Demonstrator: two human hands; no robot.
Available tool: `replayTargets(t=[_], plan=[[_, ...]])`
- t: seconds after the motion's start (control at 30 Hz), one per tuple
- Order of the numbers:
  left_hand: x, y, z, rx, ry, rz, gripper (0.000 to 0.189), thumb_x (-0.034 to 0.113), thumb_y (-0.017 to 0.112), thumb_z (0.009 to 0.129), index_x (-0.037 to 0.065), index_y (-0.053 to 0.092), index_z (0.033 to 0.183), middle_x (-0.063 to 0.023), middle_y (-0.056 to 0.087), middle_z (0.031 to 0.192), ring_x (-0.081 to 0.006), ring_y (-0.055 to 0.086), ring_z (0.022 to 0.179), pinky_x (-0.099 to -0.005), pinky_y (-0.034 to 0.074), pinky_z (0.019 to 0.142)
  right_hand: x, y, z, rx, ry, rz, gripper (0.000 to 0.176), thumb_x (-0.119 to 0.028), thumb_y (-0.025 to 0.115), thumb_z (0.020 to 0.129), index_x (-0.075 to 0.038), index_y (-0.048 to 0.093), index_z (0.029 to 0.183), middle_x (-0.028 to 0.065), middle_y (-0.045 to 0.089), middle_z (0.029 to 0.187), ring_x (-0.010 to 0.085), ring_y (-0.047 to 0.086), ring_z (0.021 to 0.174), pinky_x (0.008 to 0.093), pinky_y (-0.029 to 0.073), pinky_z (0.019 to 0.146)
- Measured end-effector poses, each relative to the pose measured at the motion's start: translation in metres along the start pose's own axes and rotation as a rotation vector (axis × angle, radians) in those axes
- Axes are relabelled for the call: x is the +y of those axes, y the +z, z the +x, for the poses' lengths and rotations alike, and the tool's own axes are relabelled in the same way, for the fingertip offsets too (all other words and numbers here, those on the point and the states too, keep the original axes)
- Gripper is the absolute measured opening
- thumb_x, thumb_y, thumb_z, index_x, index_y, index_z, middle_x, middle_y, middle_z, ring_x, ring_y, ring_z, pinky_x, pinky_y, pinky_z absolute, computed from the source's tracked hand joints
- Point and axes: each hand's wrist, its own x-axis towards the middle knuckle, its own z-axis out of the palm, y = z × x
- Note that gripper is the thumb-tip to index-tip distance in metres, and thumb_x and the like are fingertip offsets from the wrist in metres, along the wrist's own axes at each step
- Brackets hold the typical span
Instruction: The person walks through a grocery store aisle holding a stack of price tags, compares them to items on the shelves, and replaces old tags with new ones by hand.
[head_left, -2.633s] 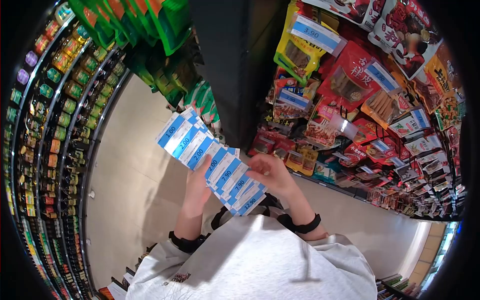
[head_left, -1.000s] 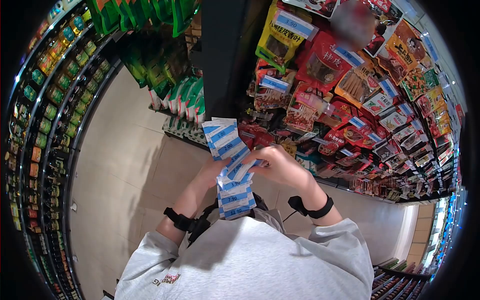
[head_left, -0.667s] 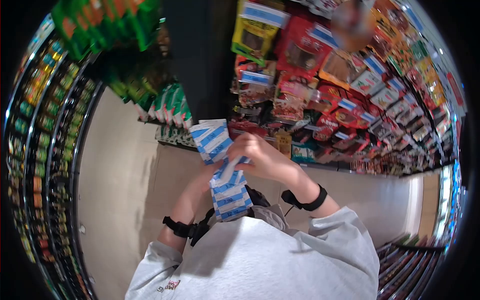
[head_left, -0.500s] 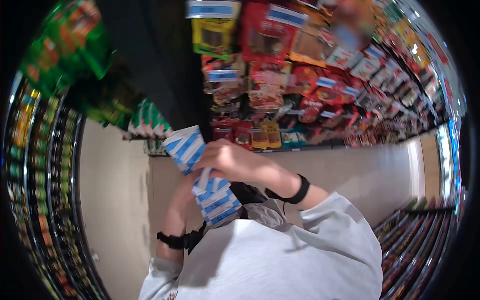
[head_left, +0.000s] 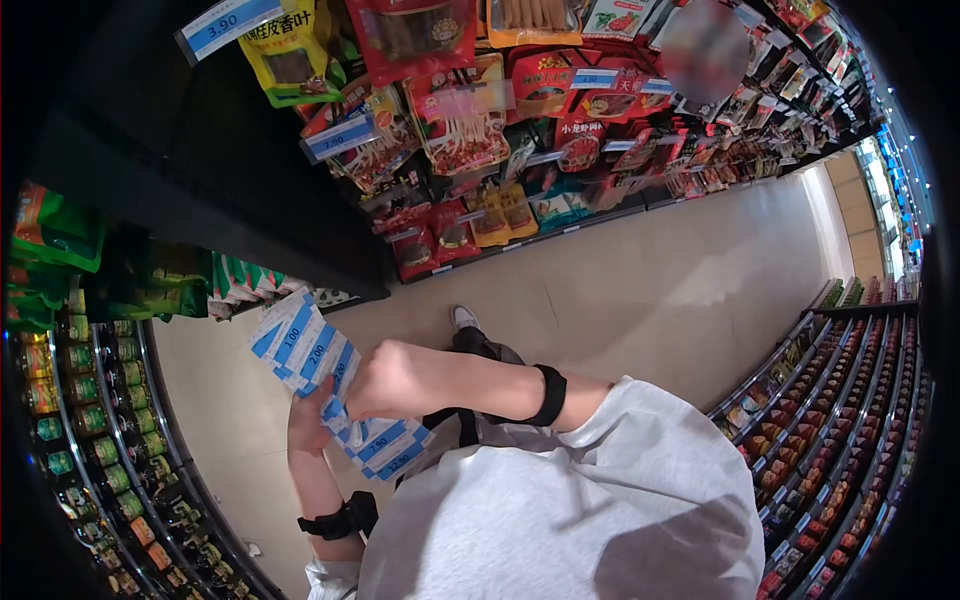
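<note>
A fanned bunch of blue-and-white paper price labels (head_left: 316,350) is in front of my chest, with printed prices such as 1.00, 2.00 and 7.90 readable. From the left side my left hand (head_left: 311,418) grips the bunch around its middle, thumb along its edge. My right hand (head_left: 382,378) is closed over the same labels from the other side, its fingertips mostly hidden behind the fist. More labels (head_left: 392,452) fan out below both hands, close to my grey-white top. Both wrists wear black straps.
Ahead, hanging bags of packaged spices and dried foods (head_left: 465,110) fill a rack with price holders (head_left: 345,136). A dark shelf end panel (head_left: 220,180) stands at upper left. Shelves of jars (head_left: 100,430) run along the left, and shelves of packaged goods (head_left: 835,440) along the right.
My view has turned, shifting the rack upward and left. Both hands and the labels appear lower and farther left. My foot has come into view on the floor.
</note>
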Motion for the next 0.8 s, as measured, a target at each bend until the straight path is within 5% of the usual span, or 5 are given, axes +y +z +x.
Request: replayTargets(t=[0.13, 0.33, 0.47, 0.63, 0.8], plan=[[0.001, 0.007, -0.004, -0.002, -0.034, 0.046, 0.033, 0.005, 0.055, 0.08, 0.002, 0.05, 0.112, -0.008, 0.056, 0.108, -0.0209, 0.055, 0.097, -0.032, 0.045, 0.079, -0.009, 0.005, -0.005, 0.143, -0.187, -0.117, 0.009, -0.014, 0.06, 0.06, -0.012, 0.063, 0.068, 0.0024, 0.059, 0.065, 0.0213, 0.058, 0.062, 0.0321, 0.047, 0.053], [-0.01, 0.031, -0.005, 0.032, -0.11, 0.186, 0.031, 0.005, 0.054, 0.081, 0.004, 0.051, 0.112, -0.0069, 0.057, 0.105, -0.0195, 0.055, 0.095, -0.0318, 0.046, 0.077, -0.014, 0.012, -0.03, 0.007, -0.295, -0.197, 0.016, -0.011, 0.06, 0.052, -0.005, 0.058, 0.068, 0.0041, 0.055, 0.069, 0.0199, 0.056, 0.071, 0.0301, 0.042, 0.076], [-0.021, 0.018, 0.011, -0.046, -0.154, 0.135, 0.033, 0.005, 0.055, 0.08, 0.004, 0.049, 0.113, -0.0073, 0.056, 0.106, -0.0203, 0.054, 0.096, -0.032, 0.046, 0.078, -0.003, 0.032, -0.044, -0.009, -0.278, -0.292, 0.021, -0.014, 0.063, 0.052, -0.006, 0.058, 0.071, 0.0033, 0.055, 0.07, 0.0195, 0.055, 0.073, 0.0315, 0.041, 0.076], [-0.023, 0.016, 0.021, -0.001, -0.212, 0.172, 0.035, 0.005, 0.056, 0.08, 0.003, 0.048, 0.114, -0.0085, 0.056, 0.107, -0.0214, 0.055, 0.097, -0.0324, 0.045, 0.08, 0.002, 0.026, -0.055, -0.108, -0.259, -0.004, 0.045, -0.024, 0.072, 0.055, -0.005, 0.058, 0.094, 0.0091, 0.057, 0.1, 0.0228, 0.05, 0.097, 0.036, 0.039, 0.084], [-0.025, 0.008, 0.031, -0.072, -0.299, 0.131, 0.036, 0.007, 0.054, 0.081, 0.002, 0.047, 0.116, -0.0105, 0.055, 0.11, -0.0234, 0.055, 0.097, -0.0345, 0.047, 0.08, 0.016, 0.028, -0.064, -0.112, -0.212, -0.057, 0.052, -0.024, 0.074, 0.057, -0.005, 0.057, 0.102, 0.0089, 0.053, 0.114, 0.0248, 0.045, 0.11, 0.0404, 0.034, 0.094]])
